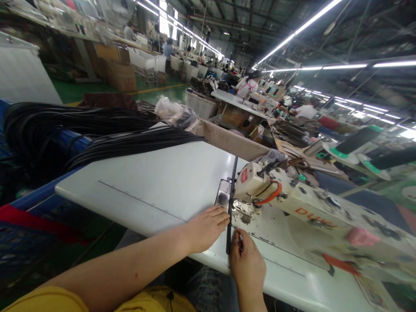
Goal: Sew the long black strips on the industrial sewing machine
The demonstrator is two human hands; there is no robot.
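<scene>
A narrow black strip [232, 203] lies lengthwise on the white sewing table [156, 173], passing beside the needle area of the sewing machine [260, 186]. My left hand [208, 227] rests flat on the tabletop, fingers stretched out together, with the fingertips at the strip's left edge. Just right of the strip's near end is my right hand [248, 260], its fingers curled round a small dark tool [240, 243] that is mostly hidden. A metal plate [223, 193] is set into the table left of the strip.
A bundle of long black strips [139, 145] drapes over the table's far left edge and a blue crate [29, 234]. Behind the table stands a beige bin [230, 141]. Thread cones [357, 141] rise at the right. Co-workers [247, 86] sit at other machines farther back.
</scene>
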